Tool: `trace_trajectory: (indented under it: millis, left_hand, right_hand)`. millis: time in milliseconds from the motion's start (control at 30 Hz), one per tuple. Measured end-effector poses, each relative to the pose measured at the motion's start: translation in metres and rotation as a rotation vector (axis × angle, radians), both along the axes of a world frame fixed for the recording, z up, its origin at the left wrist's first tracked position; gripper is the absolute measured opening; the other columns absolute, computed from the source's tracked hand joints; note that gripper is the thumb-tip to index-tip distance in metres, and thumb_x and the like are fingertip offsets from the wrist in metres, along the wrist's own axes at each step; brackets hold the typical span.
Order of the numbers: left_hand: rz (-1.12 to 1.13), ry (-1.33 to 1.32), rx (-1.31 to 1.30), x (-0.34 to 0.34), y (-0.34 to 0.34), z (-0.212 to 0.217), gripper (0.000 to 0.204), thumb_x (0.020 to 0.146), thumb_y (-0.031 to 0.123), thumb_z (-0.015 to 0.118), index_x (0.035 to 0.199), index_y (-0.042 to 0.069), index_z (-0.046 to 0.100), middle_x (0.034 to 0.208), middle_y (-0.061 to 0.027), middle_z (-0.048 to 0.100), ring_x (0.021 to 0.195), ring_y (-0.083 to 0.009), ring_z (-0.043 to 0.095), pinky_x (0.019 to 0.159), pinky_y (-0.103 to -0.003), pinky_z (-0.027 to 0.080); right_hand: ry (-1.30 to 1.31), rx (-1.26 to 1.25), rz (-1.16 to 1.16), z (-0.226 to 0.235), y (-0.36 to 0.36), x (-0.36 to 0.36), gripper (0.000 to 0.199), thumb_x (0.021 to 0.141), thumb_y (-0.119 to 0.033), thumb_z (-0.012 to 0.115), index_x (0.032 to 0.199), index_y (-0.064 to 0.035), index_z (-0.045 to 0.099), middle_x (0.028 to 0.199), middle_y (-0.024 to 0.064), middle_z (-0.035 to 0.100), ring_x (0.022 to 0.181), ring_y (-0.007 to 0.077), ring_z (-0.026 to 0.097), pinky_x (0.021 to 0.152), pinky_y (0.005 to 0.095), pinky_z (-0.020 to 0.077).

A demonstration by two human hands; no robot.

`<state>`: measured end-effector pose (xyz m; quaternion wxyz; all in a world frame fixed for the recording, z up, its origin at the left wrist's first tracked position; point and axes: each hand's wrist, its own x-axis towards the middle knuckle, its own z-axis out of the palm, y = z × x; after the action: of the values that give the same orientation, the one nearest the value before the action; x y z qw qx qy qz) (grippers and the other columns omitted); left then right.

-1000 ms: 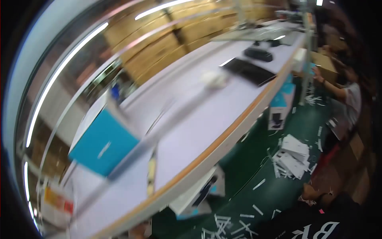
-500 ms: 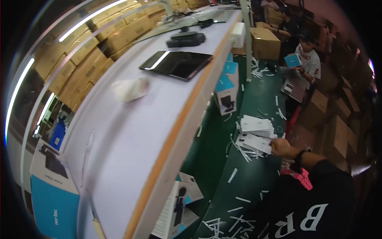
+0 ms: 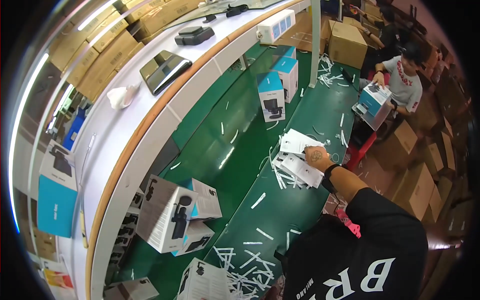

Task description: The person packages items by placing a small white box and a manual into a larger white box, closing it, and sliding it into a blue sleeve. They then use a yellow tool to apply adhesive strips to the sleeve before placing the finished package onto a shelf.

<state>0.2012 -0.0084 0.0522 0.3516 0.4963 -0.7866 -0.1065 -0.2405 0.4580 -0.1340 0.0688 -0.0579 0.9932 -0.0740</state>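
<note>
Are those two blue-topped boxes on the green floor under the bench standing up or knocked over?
Standing upright. Both blue-topped boxes rest on their bases on the green floor, blue tops upward, side by side beneath the white bench.

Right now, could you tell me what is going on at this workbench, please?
A person in a black shirt reaches the right hand onto a stack of white leaflets lying on the green work surface; the left hand is out of view. Blue-and-white product boxes lie nearby, and white paper strips litter the surface. Farther off, a seated co-worker handles another blue box.
</note>
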Motion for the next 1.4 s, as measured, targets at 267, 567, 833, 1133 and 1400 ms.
trace_trajectory:
  millis: [267,567,833,1133,1400]
  left_hand:
    - [-0.876,0.026,-0.227,-0.080,0.138,-0.001,0.021,0.080,0.002,0.075,0.100,0.003,0.071,0.091,-0.0132,0.065,0.083,-0.0344,0.059,0.080,-0.047,0.050]
    - [-1.357,-0.064,0.099,-0.204,0.269,-0.038,0.017,0.074,0.001,0.075,0.089,0.008,0.075,0.084,-0.0086,0.062,0.079,-0.0322,0.059,0.069,-0.041,0.047]
    - [-1.517,0.014,0.136,-0.225,0.317,0.001,0.014,0.078,0.004,0.074,0.092,0.006,0.072,0.091,-0.0091,0.063,0.081,-0.0312,0.061,0.069,-0.041,0.048]
    - [-0.863,-0.083,0.575,-0.204,0.230,0.003,0.061,0.083,0.010,0.075,0.137,-0.002,0.051,0.079,-0.0137,0.071,0.063,-0.0222,0.068,0.059,-0.032,0.052]
    - [-0.925,0.183,0.538,-0.174,0.248,-0.032,0.069,0.093,0.003,0.060,0.155,-0.001,0.028,0.111,-0.0218,0.071,0.096,-0.0192,0.072,0.073,-0.031,0.057]
  right_hand:
    - [0.128,-0.076,0.215,0.018,0.015,-0.018,0.022,0.088,-0.025,0.064,0.094,-0.0059,0.073,0.089,0.0146,0.073,0.084,0.0366,0.072,0.077,0.0453,0.0575]
    - [0.496,-1.184,-0.093,0.143,-0.005,0.013,0.015,0.086,-0.014,0.072,0.080,-0.0033,0.064,0.064,0.0140,0.062,0.053,0.0187,0.059,0.053,0.0327,0.0476]
    - [0.338,-0.798,0.578,0.243,-0.035,0.086,0.020,0.083,-0.020,0.070,0.080,-0.0034,0.058,0.063,0.0124,0.061,0.056,0.0344,0.064,0.053,0.0416,0.0523]
    - [0.085,-0.724,0.507,0.247,-0.106,0.115,0.022,0.086,-0.023,0.063,0.087,-0.0011,0.060,0.073,0.0174,0.065,0.068,0.0403,0.068,0.064,0.0517,0.0546]
    - [0.279,-0.978,0.408,0.183,-0.139,0.153,0.020,0.083,-0.017,0.069,0.095,-0.0042,0.060,0.099,0.0115,0.066,0.070,0.0315,0.069,0.059,0.0401,0.0558]
